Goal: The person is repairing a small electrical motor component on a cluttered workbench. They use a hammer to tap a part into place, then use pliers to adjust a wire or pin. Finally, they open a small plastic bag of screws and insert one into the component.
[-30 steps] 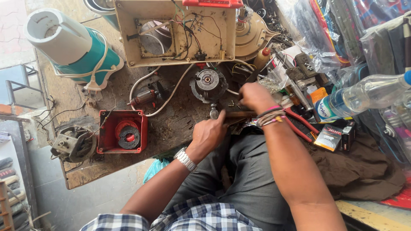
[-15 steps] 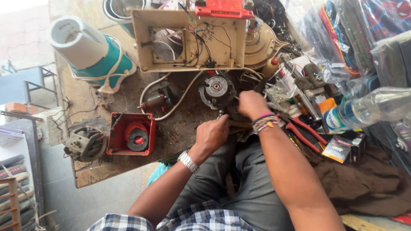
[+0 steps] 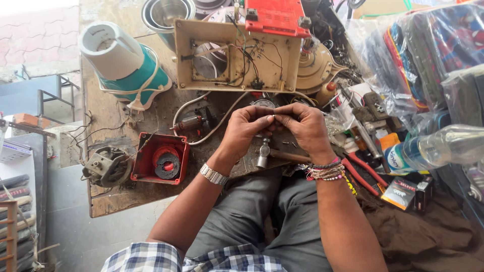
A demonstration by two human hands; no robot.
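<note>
Above the cluttered wooden workbench [image 3: 108,199], the left hand [image 3: 245,132] and right hand [image 3: 304,128] meet fingertip to fingertip, pinching a tiny metal part [image 3: 274,117] between them. A small steel-headed hammer [image 3: 264,153] lies just below, and a red square housing [image 3: 161,158] sits well to the left.

Both forearms reach forward and converge. The left hand [image 3: 245,128] and right hand [image 3: 306,127] meet at their fingertips, fingers curled in a pinch, wrists slightly raised.
</note>
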